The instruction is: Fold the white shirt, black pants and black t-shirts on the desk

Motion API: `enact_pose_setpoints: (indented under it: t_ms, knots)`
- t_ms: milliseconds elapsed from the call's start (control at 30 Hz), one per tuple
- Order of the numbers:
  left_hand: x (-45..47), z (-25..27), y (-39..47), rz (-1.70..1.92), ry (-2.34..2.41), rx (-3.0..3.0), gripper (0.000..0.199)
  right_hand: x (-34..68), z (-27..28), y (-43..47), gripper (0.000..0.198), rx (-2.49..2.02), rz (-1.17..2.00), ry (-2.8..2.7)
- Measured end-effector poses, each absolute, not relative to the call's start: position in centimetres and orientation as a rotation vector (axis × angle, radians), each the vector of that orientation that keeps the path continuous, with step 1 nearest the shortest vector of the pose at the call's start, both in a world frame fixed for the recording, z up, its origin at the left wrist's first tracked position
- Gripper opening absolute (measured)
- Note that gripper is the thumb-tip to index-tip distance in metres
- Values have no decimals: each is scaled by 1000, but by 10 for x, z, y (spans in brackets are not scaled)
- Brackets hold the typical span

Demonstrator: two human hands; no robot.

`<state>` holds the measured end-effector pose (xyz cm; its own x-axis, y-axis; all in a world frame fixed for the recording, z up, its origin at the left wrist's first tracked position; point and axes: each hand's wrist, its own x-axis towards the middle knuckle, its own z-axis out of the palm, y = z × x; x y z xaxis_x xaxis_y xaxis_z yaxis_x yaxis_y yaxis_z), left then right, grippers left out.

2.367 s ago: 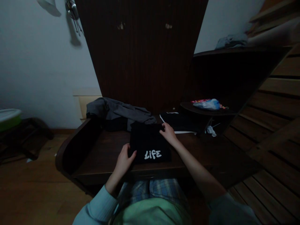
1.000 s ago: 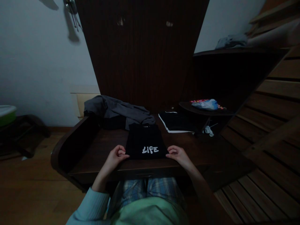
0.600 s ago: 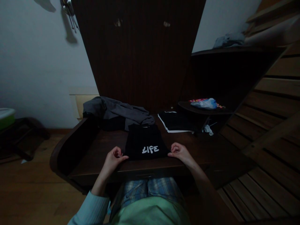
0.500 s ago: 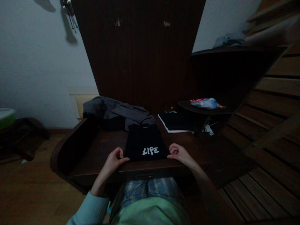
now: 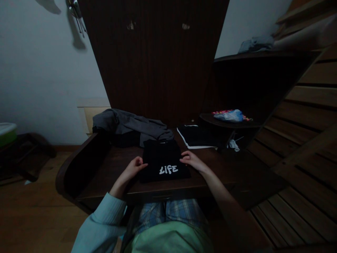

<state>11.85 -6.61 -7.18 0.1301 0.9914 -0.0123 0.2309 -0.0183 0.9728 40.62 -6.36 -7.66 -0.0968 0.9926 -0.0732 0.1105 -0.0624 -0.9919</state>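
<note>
A folded black T-shirt (image 5: 160, 154) with white lettering lies flat on the dark wooden bench. From where I look, the lettering reads upside down, and a small label shows at the far edge. My left hand (image 5: 134, 168) is at the shirt's left side, with thumb and forefinger apart and the thumb at the cloth's edge. At the opposite side, my right hand (image 5: 193, 161) has its fingers stretched over the right edge, thumb below them. Neither hand visibly grips the cloth.
A crumpled grey garment (image 5: 129, 123) lies behind the shirt at left. Folded black-and-white cloth (image 5: 196, 137) sits at the back right, beside a low shelf holding a plastic bag (image 5: 230, 116). The bench's curved armrest (image 5: 71, 165) bounds the left. Wooden slats (image 5: 302, 133) stand at right.
Both hands have moved away from the shirt's near corners, farther up along its sides, and their fingers have loosened. The shirt stays in place.
</note>
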Motion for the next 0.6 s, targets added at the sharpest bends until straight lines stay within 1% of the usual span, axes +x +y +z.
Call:
enact_pose_setpoints:
  t_ms: [167, 267, 333, 433, 533, 600]
  knots:
    - [115, -86, -63, 1213, 1327, 1301, 47, 411, -76, -62, 48, -1260, 1166, -1276]
    - [111, -87, -61, 1193, 1380, 1309, 48, 411, -80, -58, 48, -1322, 1114, -1297]
    - [111, -84, -57, 1126, 1394, 1339, 44, 410, -80, -55, 47, -1352, 1132, -1307]
    - [114, -77, -50, 1061, 1401, 1379, 40, 405, -75, -50, 41, -1376, 1241, -1264]
    - [116, -70, -42, 1100, 1399, 1415, 38, 402, -70, -44, 42, -1320, 1331, -1217]
    - [114, -66, -38, 1149, 1407, 1440, 38, 402, -70, -39, 44, -1287, 1310, -1214]
